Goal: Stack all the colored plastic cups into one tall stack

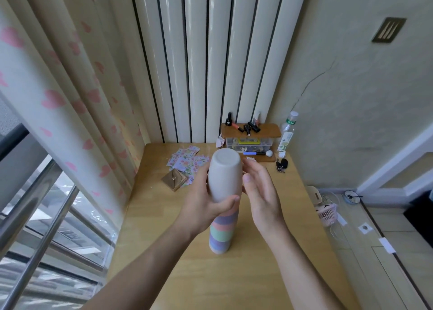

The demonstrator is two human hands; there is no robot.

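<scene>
Where the two forearms rise from the bottom edge toward the centre of the frame, the left hand [206, 204] is closed around the lower part of a beige cup [225, 173], thumb across its near side and fingers wrapped behind it. The right hand [260, 192] is open, fingers straight and close together, palm turned toward the cup; its thumb lies against or just beside the cup's right side, and actual contact cannot be confirmed.

The beige cup is upside down, its flat base facing the camera, and forms the top of the stack of cups [222, 232], which stands upright on the wooden table [269, 274] just below centre. Below the left thumb, bands of pink, purple, green and blue rims show down to the table. The join between the beige cup and the stack is hidden by the left hand, so the number of cups cannot be counted with certainty.

At the far edge of the table, above centre, lie flowered paper packets [185, 160] and a small gold purse [174, 180]. To their right stands a clear box with a wooden lid [250, 136] carrying small dark bottles, with a plastic bottle [288, 131] at the right. A heart-patterned curtain [70, 87] fills the upper left.
</scene>
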